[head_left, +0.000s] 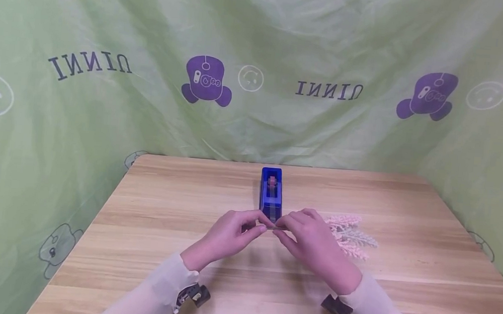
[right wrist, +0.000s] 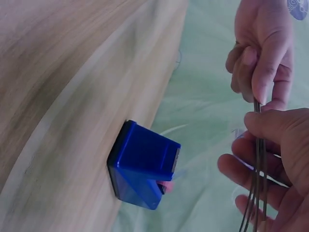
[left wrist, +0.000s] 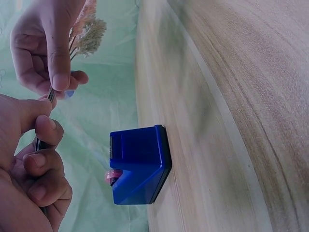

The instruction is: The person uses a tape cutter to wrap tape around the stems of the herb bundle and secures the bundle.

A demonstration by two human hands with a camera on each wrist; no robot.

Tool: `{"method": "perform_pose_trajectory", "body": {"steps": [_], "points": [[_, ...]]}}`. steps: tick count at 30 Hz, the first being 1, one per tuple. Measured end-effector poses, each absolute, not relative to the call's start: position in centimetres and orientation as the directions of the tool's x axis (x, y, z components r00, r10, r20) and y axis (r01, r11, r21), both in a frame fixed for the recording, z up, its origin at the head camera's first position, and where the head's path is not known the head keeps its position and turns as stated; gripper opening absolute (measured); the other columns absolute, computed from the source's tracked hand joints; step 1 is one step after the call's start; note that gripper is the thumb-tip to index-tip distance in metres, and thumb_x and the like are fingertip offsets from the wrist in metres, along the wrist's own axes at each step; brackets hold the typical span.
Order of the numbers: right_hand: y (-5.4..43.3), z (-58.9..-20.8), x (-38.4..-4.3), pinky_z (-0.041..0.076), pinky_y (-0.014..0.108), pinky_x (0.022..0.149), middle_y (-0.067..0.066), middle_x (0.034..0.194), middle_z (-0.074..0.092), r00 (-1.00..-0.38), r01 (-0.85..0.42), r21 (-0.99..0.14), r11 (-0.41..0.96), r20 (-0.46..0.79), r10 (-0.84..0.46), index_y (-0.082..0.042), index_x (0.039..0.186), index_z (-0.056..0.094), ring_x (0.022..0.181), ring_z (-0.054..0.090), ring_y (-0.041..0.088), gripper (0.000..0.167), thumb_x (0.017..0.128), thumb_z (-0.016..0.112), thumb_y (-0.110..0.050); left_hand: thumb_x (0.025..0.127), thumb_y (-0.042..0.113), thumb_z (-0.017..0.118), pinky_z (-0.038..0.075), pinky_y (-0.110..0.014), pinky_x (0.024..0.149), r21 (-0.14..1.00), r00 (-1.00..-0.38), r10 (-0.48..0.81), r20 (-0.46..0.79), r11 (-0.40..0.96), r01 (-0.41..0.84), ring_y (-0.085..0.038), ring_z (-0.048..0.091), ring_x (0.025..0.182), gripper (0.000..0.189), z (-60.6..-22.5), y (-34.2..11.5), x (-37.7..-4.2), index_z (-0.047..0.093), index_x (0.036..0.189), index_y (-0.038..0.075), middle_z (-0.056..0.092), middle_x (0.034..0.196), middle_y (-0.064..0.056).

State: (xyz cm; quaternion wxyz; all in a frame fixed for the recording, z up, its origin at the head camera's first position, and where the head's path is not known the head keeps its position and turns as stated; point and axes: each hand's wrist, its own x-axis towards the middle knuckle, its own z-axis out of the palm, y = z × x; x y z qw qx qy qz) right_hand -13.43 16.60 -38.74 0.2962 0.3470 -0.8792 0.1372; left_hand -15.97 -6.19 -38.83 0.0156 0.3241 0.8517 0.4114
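Observation:
A small bunch of artificial flower sprigs, two pink (head_left: 345,220) and one pale grey (head_left: 361,238), extends to the right past my right hand (head_left: 315,245). Between thumb and fingers, that hand pinches the thin dark stems (right wrist: 258,159), which fan apart slightly in the right wrist view. My left hand (head_left: 227,232) pinches the same stems a short way along, its fingertips close to the right hand's. Just beyond both hands stands a blue tape dispenser (head_left: 271,191), upright on the table. The left wrist view shows the grey flower head (left wrist: 91,37) behind the right hand.
The wooden table (head_left: 163,194) reaches back to a green printed curtain (head_left: 263,128) that hangs around its back and sides. A pink hub (left wrist: 114,176) shows on the dispenser. Small dark wrist cameras (head_left: 201,296) sit on both sleeves.

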Motion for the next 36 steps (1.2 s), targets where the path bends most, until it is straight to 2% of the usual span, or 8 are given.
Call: {"method": "perform_pose_trajectory", "body": {"steps": [5,9,17,20,23,27,32,36], "points": [[16.6,-39.1,-13.9,0.059,0.030,0.070,-0.004,0.081,0.075,-0.510,-0.727,0.019,0.686,0.654,-0.559,-0.012,0.093,0.075,0.069,0.067,0.009,0.017,0.081,0.088,-0.014,0.103,0.017,0.065,0.038,-0.019,0.054,0.717,-0.786,0.566,0.249,0.438,0.542,-0.002,0.045,0.058,0.015,-38.9,-6.1,-16.0,0.077,0.112,0.021,0.053,0.066,0.009],[16.8,-39.4,-14.2,0.055,0.023,0.062,-0.004,0.079,0.073,-0.439,-0.754,0.088,0.651,0.670,-0.599,-0.011,0.093,0.076,0.063,0.062,0.008,0.016,0.081,0.087,-0.011,0.103,0.017,0.066,0.038,-0.019,0.054,0.725,-0.794,0.560,0.238,0.441,0.529,-0.001,0.044,0.057,0.015,-38.9,-6.1,-16.0,0.076,0.113,0.023,0.052,0.065,0.010],[17.3,-39.7,-14.6,0.052,0.022,0.061,-0.004,0.080,0.072,-0.337,-0.782,0.203,0.590,0.658,-0.673,-0.010,0.098,0.075,0.067,0.065,0.008,0.005,0.094,0.071,-0.009,0.103,0.017,0.066,0.040,-0.019,0.055,0.714,-0.788,0.566,0.242,0.446,0.540,-0.002,0.046,0.058,0.015,-39.1,-6.1,-16.1,0.076,0.113,0.022,0.054,0.067,0.009],[17.4,-39.9,-14.7,0.052,0.022,0.061,-0.003,0.080,0.072,-0.313,-0.782,0.229,0.580,0.660,-0.683,-0.009,0.097,0.074,0.067,0.065,0.009,0.007,0.095,0.067,-0.008,0.103,0.018,0.066,0.041,-0.020,0.055,0.706,-0.783,0.571,0.245,0.449,0.548,-0.002,0.047,0.059,0.016,-39.1,-6.1,-16.1,0.076,0.114,0.022,0.056,0.068,0.009],[17.4,-39.9,-14.8,0.052,0.021,0.060,-0.003,0.080,0.073,-0.286,-0.781,0.247,0.574,0.675,-0.680,-0.008,0.096,0.074,0.067,0.066,0.009,0.007,0.091,0.071,-0.005,0.103,0.019,0.066,0.042,-0.020,0.056,0.705,-0.780,0.573,0.251,0.444,0.553,-0.001,0.048,0.059,0.015,-39.1,-6.0,-16.1,0.074,0.116,0.021,0.057,0.069,0.008],[17.4,-39.9,-14.7,0.052,0.021,0.061,-0.003,0.081,0.074,-0.281,-0.778,0.247,0.578,0.686,-0.671,-0.009,0.096,0.075,0.068,0.067,0.009,0.014,0.084,0.078,-0.003,0.102,0.020,0.067,0.043,-0.021,0.058,0.728,-0.795,0.558,0.236,0.440,0.525,-0.003,0.048,0.060,0.010,-38.9,-6.0,-16.0,0.071,0.111,0.016,0.061,0.071,0.006],[17.4,-39.8,-14.4,0.051,0.020,0.060,-0.004,0.080,0.074,-0.330,-0.764,0.218,0.607,0.676,-0.659,-0.011,0.095,0.075,0.069,0.067,0.008,0.009,0.087,0.079,-0.009,0.103,0.020,0.067,0.043,-0.021,0.058,0.760,-0.817,0.544,0.192,0.444,0.474,-0.004,0.049,0.062,0.014,-38.8,-5.9,-15.8,0.076,0.102,0.009,0.064,0.074,0.004],[17.3,-39.8,-14.2,0.051,0.020,0.060,-0.004,0.080,0.074,-0.374,-0.745,0.192,0.639,0.672,-0.639,-0.012,0.095,0.075,0.068,0.067,0.007,0.013,0.084,0.083,-0.013,0.103,0.018,0.066,0.043,-0.020,0.056,0.772,-0.813,0.554,0.180,0.433,0.466,-0.003,0.049,0.061,0.017,-38.8,-5.9,-15.8,0.077,0.097,0.007,0.062,0.073,0.003]]}}
